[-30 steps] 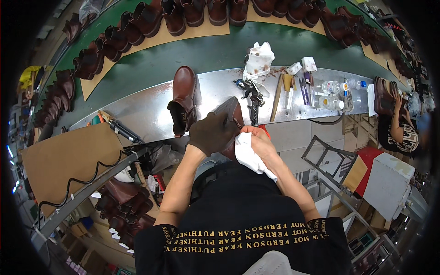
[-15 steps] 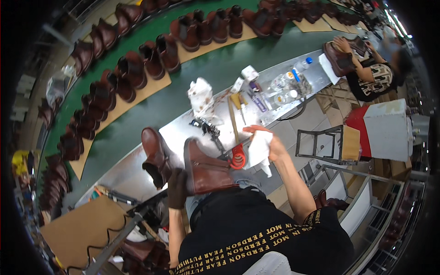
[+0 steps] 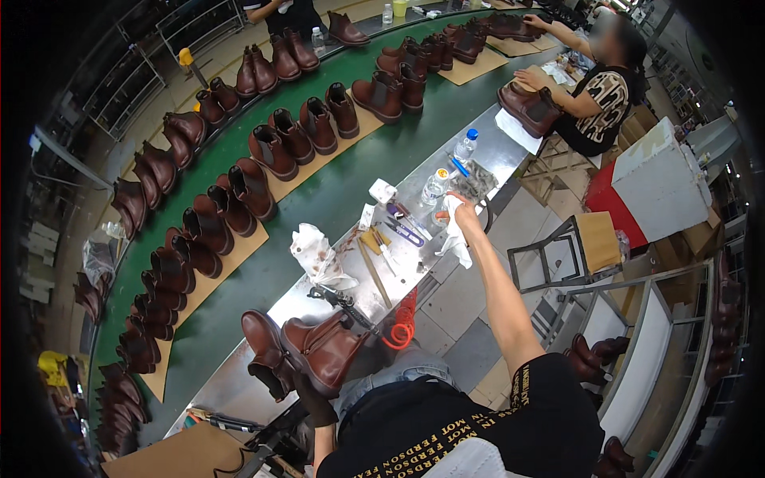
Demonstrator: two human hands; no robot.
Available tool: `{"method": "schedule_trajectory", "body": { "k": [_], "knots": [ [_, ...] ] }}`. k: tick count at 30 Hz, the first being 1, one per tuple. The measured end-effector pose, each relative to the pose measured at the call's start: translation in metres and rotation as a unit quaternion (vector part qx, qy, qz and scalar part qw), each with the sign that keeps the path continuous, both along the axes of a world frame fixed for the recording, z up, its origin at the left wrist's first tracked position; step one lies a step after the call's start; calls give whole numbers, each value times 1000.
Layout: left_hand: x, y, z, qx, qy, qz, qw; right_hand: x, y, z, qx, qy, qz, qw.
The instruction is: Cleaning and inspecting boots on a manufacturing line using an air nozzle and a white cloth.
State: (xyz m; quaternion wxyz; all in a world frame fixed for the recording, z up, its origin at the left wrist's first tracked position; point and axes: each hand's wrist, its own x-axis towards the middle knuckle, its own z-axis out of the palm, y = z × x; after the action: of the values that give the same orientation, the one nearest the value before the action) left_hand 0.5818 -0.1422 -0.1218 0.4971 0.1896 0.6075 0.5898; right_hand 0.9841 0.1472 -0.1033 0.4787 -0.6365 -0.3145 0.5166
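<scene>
My left hand [image 3: 315, 403], in a dark glove, grips a brown ankle boot [image 3: 328, 350] by its shaft end, fingers partly hidden behind it. The boot lies tilted above the near table edge, zip side showing. Beside it on the left is a second brown boot [image 3: 265, 350]. My right hand [image 3: 464, 213] is stretched far forward over the metal table [image 3: 414, 263], closed on a white cloth [image 3: 456, 239] that hangs down. Its fingertips are at a small clear bottle partly hidden by the hand; just beyond stands a bottle with an orange cap [image 3: 435, 185].
Crumpled white plastic [image 3: 317, 256], brushes [image 3: 374, 271], purple-handled snips [image 3: 406, 231] and a blue-capped bottle [image 3: 465, 145] lie or stand on the table. A red coiled hose [image 3: 402, 323] hangs at its edge. Boots line the green conveyor [image 3: 319, 191]. A co-worker [image 3: 598, 103] sits at the right.
My right hand has reached forward with the cloth, from beside the boot to the bottles. The view has shifted. The boot in my left hand has tilted and come closer to the other boot.
</scene>
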Motion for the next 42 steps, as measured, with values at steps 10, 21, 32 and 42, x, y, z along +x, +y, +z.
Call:
{"method": "schedule_trajectory", "body": {
  "k": [10, 21, 32, 42],
  "knots": [
    [28, -3, 0, 49, 573, -220, 788, -26, -84, -24, 199, -303, 97, 927],
    [35, 4, 32, 30, 502, -203, 840, -102, -75, 59, 86, -204, 305, 926],
    [52, -1, 12, -35, 352, -163, 921, -213, -178, 80, -79, -173, 545, 816],
    [55, 20, 47, -89, 278, -126, 948, -210, -176, 53, -77, -160, 484, 857]
  ]
}}
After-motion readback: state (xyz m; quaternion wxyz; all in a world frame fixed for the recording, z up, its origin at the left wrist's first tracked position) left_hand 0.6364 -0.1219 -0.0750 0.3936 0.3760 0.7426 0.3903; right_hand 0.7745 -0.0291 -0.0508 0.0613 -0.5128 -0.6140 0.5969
